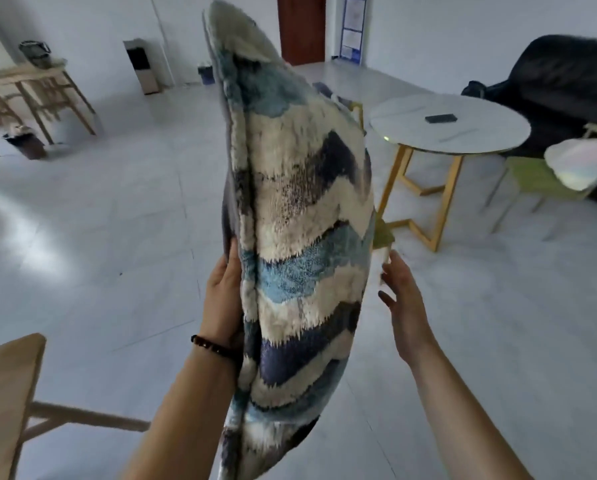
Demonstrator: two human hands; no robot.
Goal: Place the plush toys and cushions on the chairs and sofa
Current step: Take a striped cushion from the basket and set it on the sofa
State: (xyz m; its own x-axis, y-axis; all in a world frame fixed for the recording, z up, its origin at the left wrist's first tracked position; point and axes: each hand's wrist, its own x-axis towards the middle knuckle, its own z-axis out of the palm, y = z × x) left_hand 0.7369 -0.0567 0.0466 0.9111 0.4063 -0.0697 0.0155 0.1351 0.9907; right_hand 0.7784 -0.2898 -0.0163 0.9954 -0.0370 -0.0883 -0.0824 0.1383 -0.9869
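A large furry cushion (300, 216) with blue, navy and cream zigzag stripes stands on edge in the air right in front of me. My left hand (222, 292) presses flat against its grey back side and holds it up. My right hand (402, 299) hovers just off its right edge, fingers spread, with a small gap to the fabric. A white cushion (581, 161) lies on a green chair (532, 178) at the right. The black sofa (563, 84) stands behind it. Another chair is partly hidden behind the held cushion.
A round marble table (463, 133) on gold legs stands right of centre, with a dark flat device (440, 118) on it. A wooden table corner (6, 382) is near at lower left. Wooden table and chairs (37, 95) stand far left, small bins by the wall.
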